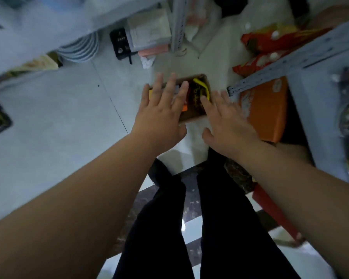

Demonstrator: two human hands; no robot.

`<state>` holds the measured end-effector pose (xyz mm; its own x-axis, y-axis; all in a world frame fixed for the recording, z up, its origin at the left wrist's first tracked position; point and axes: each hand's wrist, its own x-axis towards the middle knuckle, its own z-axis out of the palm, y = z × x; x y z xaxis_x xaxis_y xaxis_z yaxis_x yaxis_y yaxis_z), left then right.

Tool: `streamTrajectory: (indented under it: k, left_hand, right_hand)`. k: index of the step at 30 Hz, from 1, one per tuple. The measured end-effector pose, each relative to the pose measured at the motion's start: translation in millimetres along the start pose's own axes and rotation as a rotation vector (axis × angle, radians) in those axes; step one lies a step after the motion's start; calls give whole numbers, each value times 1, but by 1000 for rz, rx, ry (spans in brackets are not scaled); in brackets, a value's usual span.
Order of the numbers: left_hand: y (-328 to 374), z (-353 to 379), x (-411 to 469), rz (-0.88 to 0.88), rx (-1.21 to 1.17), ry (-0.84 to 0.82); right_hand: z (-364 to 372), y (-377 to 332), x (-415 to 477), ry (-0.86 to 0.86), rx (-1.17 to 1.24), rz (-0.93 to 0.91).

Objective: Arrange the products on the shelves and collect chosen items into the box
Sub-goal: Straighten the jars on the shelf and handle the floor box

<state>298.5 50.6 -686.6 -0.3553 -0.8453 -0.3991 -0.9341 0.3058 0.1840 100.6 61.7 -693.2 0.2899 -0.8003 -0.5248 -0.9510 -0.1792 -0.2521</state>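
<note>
Pale floor holds the box [191, 117]; left hand [159, 115] and right hand [228, 125] spread wide, empty; cardboard looks light, take both short ends

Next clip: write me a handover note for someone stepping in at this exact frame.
Left hand: open, fingers spread above the cardboard box, holding nothing.
Right hand: open, over the box's right side, empty.
The box is on the floor and already holds a yellow packet and others.
Left: red snack bags and an orange package sit on the right shelf.
</note>
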Motion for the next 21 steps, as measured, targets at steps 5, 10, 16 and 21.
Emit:
streamTrajectory:
  k: [5, 10, 16, 21]
  left_hand:
    - [49, -129, -50, 199, 54, 138]
    - [126, -231, -95, 323, 65, 212]
    - [222, -290, -168, 637, 72, 422]
    - [312, -307, -239, 889, 95, 574]
  right_hand:
    - [-101, -21, -108, 293, 74, 87]
    - [-158, -31, -218, 548, 84, 253]
    - [-199, -30, -361, 802, 107, 369]
    - [-204, -24, -497, 992, 39, 506]
